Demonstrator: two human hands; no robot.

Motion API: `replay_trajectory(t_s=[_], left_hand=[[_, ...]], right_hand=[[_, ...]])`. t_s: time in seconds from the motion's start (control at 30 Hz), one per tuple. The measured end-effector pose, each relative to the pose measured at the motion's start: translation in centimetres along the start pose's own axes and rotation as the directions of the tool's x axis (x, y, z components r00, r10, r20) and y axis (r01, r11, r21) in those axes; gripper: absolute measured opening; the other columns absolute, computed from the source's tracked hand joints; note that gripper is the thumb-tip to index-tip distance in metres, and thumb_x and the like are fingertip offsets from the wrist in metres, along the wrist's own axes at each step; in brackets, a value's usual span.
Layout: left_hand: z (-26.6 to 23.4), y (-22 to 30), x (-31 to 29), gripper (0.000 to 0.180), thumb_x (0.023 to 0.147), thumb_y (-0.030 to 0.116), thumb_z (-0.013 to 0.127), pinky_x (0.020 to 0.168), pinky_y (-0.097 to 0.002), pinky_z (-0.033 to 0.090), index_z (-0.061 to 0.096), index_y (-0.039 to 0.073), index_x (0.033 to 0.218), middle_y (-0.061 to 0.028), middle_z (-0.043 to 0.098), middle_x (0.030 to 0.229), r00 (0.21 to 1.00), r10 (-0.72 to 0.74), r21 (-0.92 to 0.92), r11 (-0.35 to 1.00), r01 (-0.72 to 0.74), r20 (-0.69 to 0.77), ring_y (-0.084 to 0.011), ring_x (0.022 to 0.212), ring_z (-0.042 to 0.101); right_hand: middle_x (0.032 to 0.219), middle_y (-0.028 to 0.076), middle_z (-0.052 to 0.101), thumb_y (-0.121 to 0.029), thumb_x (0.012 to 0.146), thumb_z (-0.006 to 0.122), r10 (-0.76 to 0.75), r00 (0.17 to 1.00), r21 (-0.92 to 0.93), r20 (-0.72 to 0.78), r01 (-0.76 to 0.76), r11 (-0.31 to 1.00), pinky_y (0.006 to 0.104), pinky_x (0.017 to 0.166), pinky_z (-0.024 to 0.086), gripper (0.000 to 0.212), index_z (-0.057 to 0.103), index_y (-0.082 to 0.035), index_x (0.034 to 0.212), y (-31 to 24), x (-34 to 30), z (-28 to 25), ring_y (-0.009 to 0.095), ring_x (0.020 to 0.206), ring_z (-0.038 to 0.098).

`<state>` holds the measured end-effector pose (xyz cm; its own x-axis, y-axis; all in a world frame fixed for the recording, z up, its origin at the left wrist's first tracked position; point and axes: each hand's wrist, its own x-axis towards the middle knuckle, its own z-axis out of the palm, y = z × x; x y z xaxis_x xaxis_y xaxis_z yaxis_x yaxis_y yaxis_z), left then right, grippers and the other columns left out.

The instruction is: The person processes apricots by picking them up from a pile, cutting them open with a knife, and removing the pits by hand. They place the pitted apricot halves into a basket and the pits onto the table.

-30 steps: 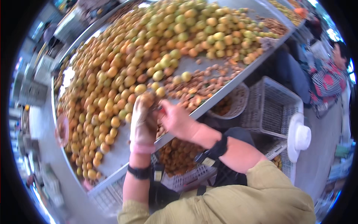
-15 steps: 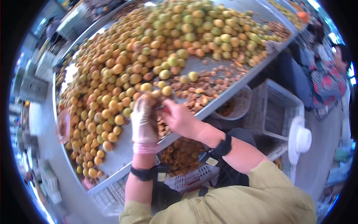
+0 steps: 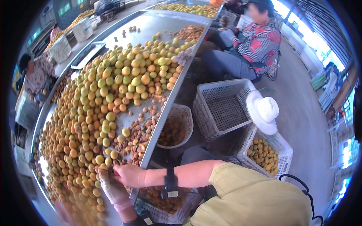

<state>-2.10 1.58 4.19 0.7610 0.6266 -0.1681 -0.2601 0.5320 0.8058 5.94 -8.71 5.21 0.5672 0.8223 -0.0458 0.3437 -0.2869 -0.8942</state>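
My left hand, in a pale glove with a pink cuff, is closed at the near edge of the fruit pile. Its fingertips are bent round something that is mostly hidden. Pressed up against it, my bare right hand grips a small red-handled knife, of which only a bit shows. Apricots, yellow, green and orange, are heaped on the metal table around and beyond both hands. Brown pits and scraps lie along the table's edge, just past my right hand.
A white bucket with fruit pieces stands beside the table. Right of it are a grey plastic crate, a white hat and a crate of apricots. Below my right forearm is another fruit-filled crate. A co-worker sits farther along the table.
The view has swung to the right, so my hands and the table now appear farther left and lower. Both hands stay together, still gripping. The co-worker and crates show more fully.
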Motion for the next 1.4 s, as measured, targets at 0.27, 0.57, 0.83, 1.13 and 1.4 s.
replay_trajectory(t_s=[0.27,0.57,0.83,1.13,1.4], left_hand=[[-4.7,-0.7,0.8,0.054,0.099,0.041,0.056,0.104,-0.0373,0.041,0.051,0.002,0.136,-0.0096,0.058,0.128,0.998,0.003,-0.104,0.994,-0.010,-0.070,-0.0212,0.114,0.055],[-3.8,1.4,1.1,0.041,0.101,0.024,0.051,0.111,-0.0444,0.032,0.045,0.002,0.134,-0.0094,0.052,0.132,0.981,0.069,0.085,0.995,-0.054,-0.184,-0.0227,0.124,0.048],[3.2,1.6,-2.0,0.048,0.094,0.039,0.066,0.095,-0.0327,0.046,0.054,-0.003,0.114,-0.0102,0.061,0.111,0.983,0.181,0.392,0.905,-0.169,0.004,-0.0185,0.104,0.058],[3.4,1.1,-2.5,0.035,0.104,0.035,0.048,0.090,-0.0312,0.048,0.053,0.001,0.110,-0.0070,0.061,0.103,0.965,0.263,0.390,0.888,-0.246,0.010,-0.0158,0.095,0.059],[2.0,0.7,-1.1,0.031,0.102,0.032,0.054,0.080,-0.0261,0.049,0.058,0.002,0.106,-0.0026,0.062,0.100,0.972,0.221,0.387,0.905,-0.175,-0.077,-0.0102,0.090,0.057]], right_hand=[[0.087,0.025,0.066,-0.027,0.095,0.058,-0.110,0.993,0.330,-0.034,0.115,0.937,0.0448,0.075,0.051,0.030,0.056,0.002,0.095,0.1,0.1,2.6,0.042,0.085,0.065],[0.078,-0.001,0.059,-0.039,0.099,0.058,0.057,0.986,0.595,-0.154,0.046,0.803,0.0254,0.062,0.045,0.039,0.055,-0.001,0.106,1.5,2.5,0.7,0.006,0.070,0.052],[0.076,0.002,0.059,-0.040,0.100,0.056,-0.139,0.973,0.241,-0.182,0.182,0.953,0.0279,0.064,0.046,0.038,0.055,-0.003,0.105,1.5,2.0,0.2,0.009,0.071,0.054],[0.071,0.000,0.053,-0.033,0.099,0.058,-0.099,0.967,0.456,-0.236,0.200,0.867,0.0277,0.060,0.043,0.031,0.050,-0.003,0.103,1.9,2.2,1.0,0.008,0.067,0.049],[0.073,0.001,0.052,-0.038,0.098,0.060,-0.023,0.976,0.442,-0.214,0.118,0.889,0.0284,0.061,0.044,0.035,0.052,-0.004,0.102,1.3,2.4,1.5,0.009,0.069,0.050]])
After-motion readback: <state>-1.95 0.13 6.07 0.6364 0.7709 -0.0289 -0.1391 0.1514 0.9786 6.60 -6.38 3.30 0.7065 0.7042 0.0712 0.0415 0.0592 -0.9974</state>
